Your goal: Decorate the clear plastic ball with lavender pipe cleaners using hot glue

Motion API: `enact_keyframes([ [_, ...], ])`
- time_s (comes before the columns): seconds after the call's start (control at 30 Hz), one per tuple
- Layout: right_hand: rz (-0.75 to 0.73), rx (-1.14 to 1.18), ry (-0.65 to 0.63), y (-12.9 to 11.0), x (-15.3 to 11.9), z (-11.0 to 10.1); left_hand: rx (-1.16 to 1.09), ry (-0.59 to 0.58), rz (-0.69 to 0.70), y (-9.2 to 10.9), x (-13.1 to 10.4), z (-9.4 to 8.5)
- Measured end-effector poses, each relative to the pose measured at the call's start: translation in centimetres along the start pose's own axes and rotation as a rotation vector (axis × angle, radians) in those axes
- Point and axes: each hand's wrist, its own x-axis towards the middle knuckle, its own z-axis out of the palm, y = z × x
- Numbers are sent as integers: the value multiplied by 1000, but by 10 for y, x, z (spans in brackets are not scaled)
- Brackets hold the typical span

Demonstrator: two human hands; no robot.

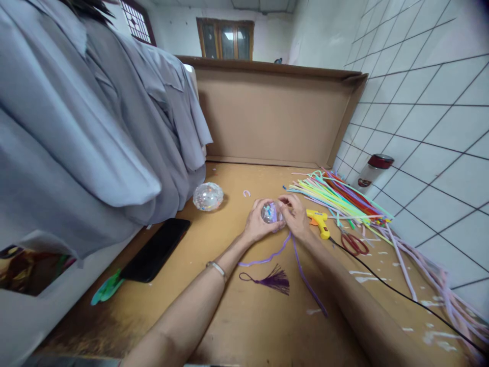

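Between my two hands is a small clear plastic ball (269, 212) with pale blue and purple bits showing in it. My left hand (256, 224) wraps round its left side, thumb at the near edge. On the other side, the fingers of my right hand (294, 214) pinch the ball's upper right. A purple pipe cleaner (301, 267) runs from under my hands toward me, with another length (263, 261) curving left; whether both are one piece is hidden. Just below lies a dark purple tassel (275, 280) with a cord loop. A yellow glue gun (319, 220) rests right of my right hand.
A clear bowl-shaped piece (208, 197) stands at the left, near a black phone (156, 250). Several colourful pipe cleaners (332, 193) and red-handled scissors (354, 243) lie at the right. A black cord (385, 280) crosses the right side. Grey cloth (114, 127) hangs on the left.
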Motion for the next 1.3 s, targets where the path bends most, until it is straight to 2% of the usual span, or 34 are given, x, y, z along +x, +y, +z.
enact_keyframes([
  [0.07,27,-33,135,2,-2,-5,12,41,-3,-1,0,-1],
  [0.17,156,-94,331,9,-5,-19,21,156,-30,-4,2,-4],
  [0.23,261,-182,362,12,-9,-28,23,228,-54,-8,3,-6],
  [0.3,385,-366,237,12,-15,-31,23,256,-54,-10,4,-7],
  [0.4,606,-715,-141,3,-25,-25,27,241,-23,-11,2,-5],
  [0.47,647,-851,-362,-5,-30,-18,36,215,-4,-10,0,-3],
  [0.53,614,-882,-487,-9,-32,-13,44,191,5,-9,-1,-2],
  [0.7,592,-768,-563,-1,-27,-21,33,180,3,-10,-2,-3],
  [0.93,596,-403,-609,15,-27,-34,13,167,-15,-11,-1,-1],
  [1.07,610,-207,-547,17,-30,-32,6,163,-8,-11,-1,0],
  [1.3,588,29,-326,22,-26,-31,40,159,18,-7,-4,-1],
])
